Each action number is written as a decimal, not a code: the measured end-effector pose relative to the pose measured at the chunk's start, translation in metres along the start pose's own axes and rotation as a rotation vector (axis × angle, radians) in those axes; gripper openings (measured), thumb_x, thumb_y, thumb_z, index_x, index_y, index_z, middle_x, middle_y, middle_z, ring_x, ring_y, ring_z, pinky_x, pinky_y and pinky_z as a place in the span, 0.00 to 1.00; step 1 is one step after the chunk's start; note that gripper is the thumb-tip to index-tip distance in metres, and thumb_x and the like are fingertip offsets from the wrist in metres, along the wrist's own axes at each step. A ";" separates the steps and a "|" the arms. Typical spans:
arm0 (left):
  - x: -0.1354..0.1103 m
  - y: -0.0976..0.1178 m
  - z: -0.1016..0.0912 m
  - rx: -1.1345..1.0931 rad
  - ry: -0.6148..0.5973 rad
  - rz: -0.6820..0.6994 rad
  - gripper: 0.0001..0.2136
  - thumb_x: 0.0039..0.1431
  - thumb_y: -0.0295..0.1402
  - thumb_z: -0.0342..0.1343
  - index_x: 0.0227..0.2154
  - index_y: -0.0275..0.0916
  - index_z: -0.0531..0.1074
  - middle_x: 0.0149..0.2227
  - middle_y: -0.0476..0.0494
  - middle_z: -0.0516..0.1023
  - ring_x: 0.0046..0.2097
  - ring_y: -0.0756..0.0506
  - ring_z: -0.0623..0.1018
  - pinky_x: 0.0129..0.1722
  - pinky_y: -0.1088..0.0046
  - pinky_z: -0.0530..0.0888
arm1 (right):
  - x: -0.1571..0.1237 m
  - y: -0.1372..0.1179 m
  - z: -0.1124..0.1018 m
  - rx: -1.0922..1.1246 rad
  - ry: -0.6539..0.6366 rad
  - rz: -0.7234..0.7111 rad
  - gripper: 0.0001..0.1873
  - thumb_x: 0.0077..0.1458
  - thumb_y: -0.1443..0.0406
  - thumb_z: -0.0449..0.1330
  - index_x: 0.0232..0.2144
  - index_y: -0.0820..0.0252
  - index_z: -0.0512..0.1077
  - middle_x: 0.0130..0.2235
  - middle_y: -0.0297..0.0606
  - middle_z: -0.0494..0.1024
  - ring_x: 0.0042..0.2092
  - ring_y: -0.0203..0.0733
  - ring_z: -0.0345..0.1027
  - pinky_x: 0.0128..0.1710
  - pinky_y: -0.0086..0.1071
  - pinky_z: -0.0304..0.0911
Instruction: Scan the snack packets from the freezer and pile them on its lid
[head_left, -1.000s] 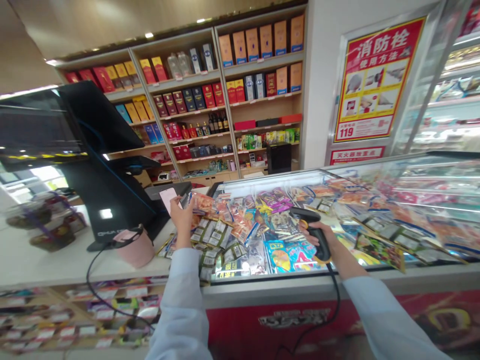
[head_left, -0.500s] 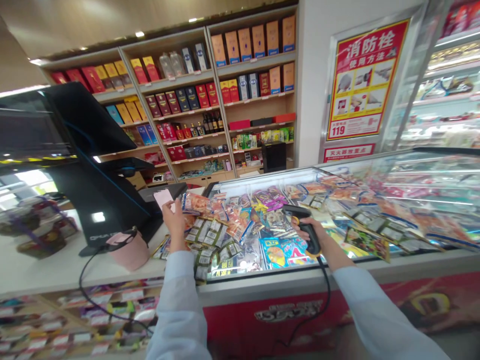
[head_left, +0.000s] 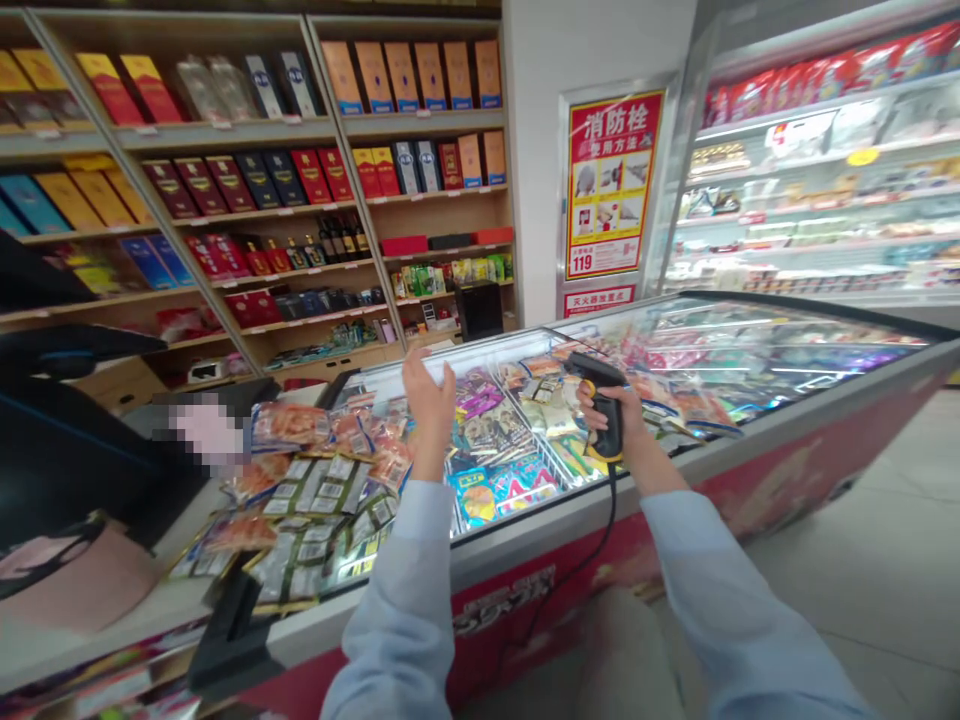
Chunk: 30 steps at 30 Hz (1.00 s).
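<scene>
My right hand (head_left: 622,425) is wrapped round the grip of a black barcode scanner (head_left: 604,400) with a yellow trim, held above the glass lid of a chest freezer (head_left: 675,470). A black cable hangs from the scanner down the freezer's red front. My left hand (head_left: 429,395) is raised over the glass with its fingers spread and nothing in it. To its left several snack packets (head_left: 315,480) lie piled on the lid. A blurred pink card (head_left: 204,430) lies at the pile's far left edge, by the black till.
A black till terminal (head_left: 67,440) and a pink cup (head_left: 45,570) stand at the left on the white counter. Wooden shelves (head_left: 262,210) of boxed goods line the back wall. A red fire notice (head_left: 611,185) hangs beside a chilled display case (head_left: 817,170). Tiled floor lies at the right.
My left hand has let go of the pink card and moved right, opening above the glass. The view has swung right and closer. My right hand still grips the scanner.
</scene>
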<state>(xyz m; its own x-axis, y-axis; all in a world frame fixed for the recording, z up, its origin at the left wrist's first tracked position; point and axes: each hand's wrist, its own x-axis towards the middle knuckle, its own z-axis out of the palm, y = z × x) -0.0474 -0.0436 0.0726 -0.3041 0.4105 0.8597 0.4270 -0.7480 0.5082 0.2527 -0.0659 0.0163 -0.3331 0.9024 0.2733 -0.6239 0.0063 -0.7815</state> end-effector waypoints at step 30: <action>-0.094 -0.073 0.187 0.756 -0.854 -0.559 0.24 0.47 0.38 0.64 0.47 0.35 0.69 0.49 0.30 0.76 0.54 0.35 0.72 0.53 0.60 0.63 | -0.030 0.023 -0.102 0.161 0.248 -0.106 0.10 0.42 0.65 0.61 0.29 0.59 0.65 0.26 0.34 0.68 0.18 0.29 0.52 0.13 0.23 0.53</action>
<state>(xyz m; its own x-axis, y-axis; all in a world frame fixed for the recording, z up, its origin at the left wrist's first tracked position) 0.1090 0.0700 -0.0351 -0.0757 0.9879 0.1356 0.8817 0.0028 0.4718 0.3201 -0.0485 -0.0670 -0.0899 0.9780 0.1880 -0.7566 0.0557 -0.6515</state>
